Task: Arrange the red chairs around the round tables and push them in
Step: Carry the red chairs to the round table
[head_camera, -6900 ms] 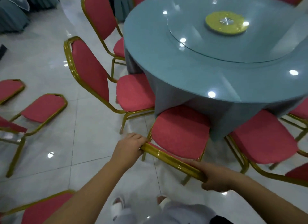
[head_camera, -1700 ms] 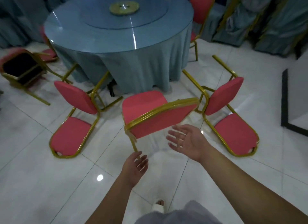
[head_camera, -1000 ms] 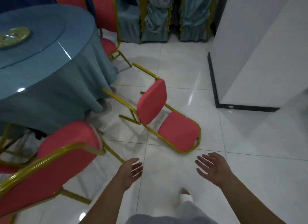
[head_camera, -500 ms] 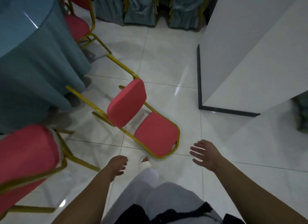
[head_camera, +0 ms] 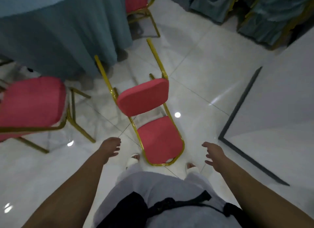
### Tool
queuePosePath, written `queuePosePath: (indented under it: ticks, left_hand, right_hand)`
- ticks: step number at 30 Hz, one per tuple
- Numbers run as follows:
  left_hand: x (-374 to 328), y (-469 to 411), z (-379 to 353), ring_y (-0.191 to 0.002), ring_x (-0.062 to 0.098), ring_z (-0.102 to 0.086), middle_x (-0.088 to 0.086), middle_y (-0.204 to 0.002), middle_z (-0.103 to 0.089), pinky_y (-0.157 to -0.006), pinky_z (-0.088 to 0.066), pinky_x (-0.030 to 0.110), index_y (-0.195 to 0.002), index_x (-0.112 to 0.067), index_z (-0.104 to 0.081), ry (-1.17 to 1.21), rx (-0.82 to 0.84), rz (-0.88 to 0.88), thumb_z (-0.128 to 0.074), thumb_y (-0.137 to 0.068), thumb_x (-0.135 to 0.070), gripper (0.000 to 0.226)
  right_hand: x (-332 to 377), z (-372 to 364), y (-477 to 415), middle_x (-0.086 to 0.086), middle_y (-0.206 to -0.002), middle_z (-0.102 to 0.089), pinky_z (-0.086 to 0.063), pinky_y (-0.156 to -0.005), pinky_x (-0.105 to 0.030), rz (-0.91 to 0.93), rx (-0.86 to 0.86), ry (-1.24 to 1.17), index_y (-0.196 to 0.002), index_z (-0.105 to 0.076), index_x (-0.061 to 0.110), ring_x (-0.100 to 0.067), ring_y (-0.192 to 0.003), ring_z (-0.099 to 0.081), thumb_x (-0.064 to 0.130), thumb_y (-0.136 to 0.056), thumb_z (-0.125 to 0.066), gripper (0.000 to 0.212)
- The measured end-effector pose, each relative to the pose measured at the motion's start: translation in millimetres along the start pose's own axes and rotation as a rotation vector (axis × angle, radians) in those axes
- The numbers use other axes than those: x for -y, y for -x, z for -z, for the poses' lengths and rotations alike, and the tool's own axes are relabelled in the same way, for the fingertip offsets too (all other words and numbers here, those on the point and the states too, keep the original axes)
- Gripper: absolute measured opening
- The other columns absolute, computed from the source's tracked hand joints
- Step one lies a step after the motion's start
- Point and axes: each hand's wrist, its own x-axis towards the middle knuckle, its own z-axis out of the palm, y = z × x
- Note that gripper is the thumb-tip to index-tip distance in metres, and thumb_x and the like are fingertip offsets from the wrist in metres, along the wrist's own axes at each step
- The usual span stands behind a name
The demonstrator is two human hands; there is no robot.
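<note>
So the fallen chair [head_camera: 143,98] is the one to deal with. It's tipped onto its back on the tiled floor [head_camera: 195,66], right at the person's feet. The backrest [head_camera: 159,140] lies flat, the seat pad stands up, and the gold legs [head_camera: 157,58] stick out toward the round table [head_camera: 64,35]. The leg tips end near the hem of the teal cloth, so I'd say it only needs standing up and a short shove to sit in its spot.

Both hands are empty. The left hand [head_camera: 110,148] hovers just beside the backrest frame with the fingers loosely curled down, and the right hand [head_camera: 214,156] is out on the other side, fingers spread and relaxed. They're one on each side of the frame, which looks to me like lining up a two-handed grab on the top rail — makes sense, since lifting from that end swings the legs down onto the floor.

Further out, another red chair [head_camera: 30,102] stands upright on the left, close to the cloth but not tucked under. A third one [head_camera: 136,0] is at the table's far edge. A white wall [head_camera: 280,100] with a dark skirting sits to the right, and cloth-covered stacks [head_camera: 254,10] fill the back corner — so not tons of swing room on that side.
</note>
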Motion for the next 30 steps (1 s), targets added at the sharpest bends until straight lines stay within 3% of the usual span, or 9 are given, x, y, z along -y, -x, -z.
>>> queuePosePath:
  ticks: [3, 7, 11, 13, 16, 18, 21, 24, 30]
  left_hand:
    - [27.4, 21.7, -36.1, -0.064, 0.018, -0.050, 0.008, -0.079, -0.056, -0.059, -0.042, 0.029, -0.106, -0.008, -0.061, 0.150, -0.161, 0.070, -0.057, -0.097, -0.009, 0.009]
    - [95.9, 35.5, -96.4, -0.064, 0.023, -0.050, 0.013, -0.086, -0.057, -0.059, -0.042, 0.024, -0.124, -0.003, -0.059, -0.175, -0.211, 0.176, -0.066, -0.089, -0.009, 0.036]
    - [146.0, 17.0, -157.6, -0.105, 0.033, -0.059, 0.017, -0.130, -0.055, -0.093, -0.048, 0.037, -0.149, -0.016, -0.038, -0.287, -0.211, 0.237, -0.064, -0.089, -0.019, 0.065]
    - [169.6, -6.9, -183.6, -0.131, 0.037, -0.045, 0.018, -0.150, -0.038, -0.108, -0.041, 0.047, -0.153, -0.021, -0.029, -0.316, -0.217, 0.266, -0.063, -0.089, -0.025, 0.073]
    - [200.8, -59.8, -217.0, -0.146, 0.037, -0.023, 0.015, -0.161, -0.017, -0.114, -0.031, 0.052, -0.156, -0.029, -0.019, -0.370, -0.266, 0.269, -0.062, -0.090, -0.034, 0.078]
    - [221.9, -108.0, -235.7, -0.148, 0.036, -0.017, 0.013, -0.163, -0.011, -0.114, -0.028, 0.054, -0.156, -0.032, -0.015, -0.380, -0.310, 0.232, -0.062, -0.091, -0.037, 0.081]
    - [252.5, -196.7, -259.3, -0.149, 0.036, -0.013, 0.012, -0.164, -0.005, -0.114, -0.027, 0.056, -0.156, -0.037, -0.008, -0.376, -0.294, 0.191, -0.064, -0.090, -0.043, 0.086]
    - [288.3, -294.1, -279.3, -0.147, 0.039, -0.017, 0.013, -0.164, -0.006, -0.114, -0.027, 0.056, -0.156, -0.038, -0.007, -0.294, -0.260, 0.166, -0.065, -0.089, -0.048, 0.090]
    - [355.0, -449.8, -313.0, -0.135, 0.040, -0.041, 0.017, -0.156, -0.027, -0.103, -0.041, 0.050, -0.156, -0.034, -0.003, -0.055, -0.295, 0.131, -0.065, -0.084, -0.054, 0.097]
  right_hand:
    - [23.0, 25.8, -45.5, -0.018, -0.122, -0.056, -0.047, -0.098, -0.048, 0.068, 0.059, 0.280, -0.115, -0.058, 0.007, -0.031, -0.105, -0.053, 0.023, -0.091, -0.063, 0.030]
    - [37.3, 63.1, -94.4, -0.018, -0.121, -0.060, -0.046, -0.101, -0.043, 0.191, 0.076, 0.606, -0.129, -0.056, 0.005, -0.034, -0.111, -0.058, 0.022, -0.089, -0.067, 0.045]
    - [35.4, 72.1, -152.4, -0.020, -0.153, -0.034, -0.035, -0.111, -0.042, 0.336, 0.083, 0.981, -0.150, -0.035, 0.012, -0.035, -0.137, -0.038, 0.028, -0.090, -0.065, 0.070]
    - [20.8, 64.0, -186.0, -0.014, -0.163, -0.013, -0.028, -0.116, -0.047, 0.380, 0.104, 1.167, -0.157, -0.015, 0.022, -0.035, -0.146, -0.022, 0.037, -0.090, -0.065, 0.084]
    - [-13.2, 38.7, -244.9, -0.006, -0.165, 0.014, -0.019, -0.119, -0.055, 0.488, 0.121, 1.476, -0.155, 0.012, 0.036, -0.036, -0.151, 0.001, 0.058, -0.086, -0.064, 0.105]
    - [-39.2, 13.2, -288.0, -0.006, -0.164, 0.020, -0.020, -0.117, -0.059, 0.580, 0.136, 1.596, -0.152, 0.019, 0.041, -0.037, -0.151, 0.006, 0.067, -0.082, -0.062, 0.110]
    - [-81.1, -31.9, -357.8, -0.007, -0.165, 0.017, -0.024, -0.112, -0.064, 0.636, 0.185, 1.549, -0.150, 0.016, 0.050, -0.037, -0.151, 0.004, 0.065, -0.079, -0.067, 0.110]
    - [-122.8, -79.7, -434.1, -0.011, -0.165, 0.007, -0.024, -0.113, -0.064, 0.602, 0.238, 1.320, -0.151, 0.002, 0.055, -0.038, -0.151, -0.003, 0.060, -0.077, -0.073, 0.106]
    - [-176.8, -154.1, -572.3, -0.014, -0.164, -0.003, -0.028, -0.116, -0.055, 0.502, 0.200, 1.003, -0.156, -0.002, 0.041, -0.040, -0.147, -0.020, 0.057, -0.070, -0.082, 0.118]
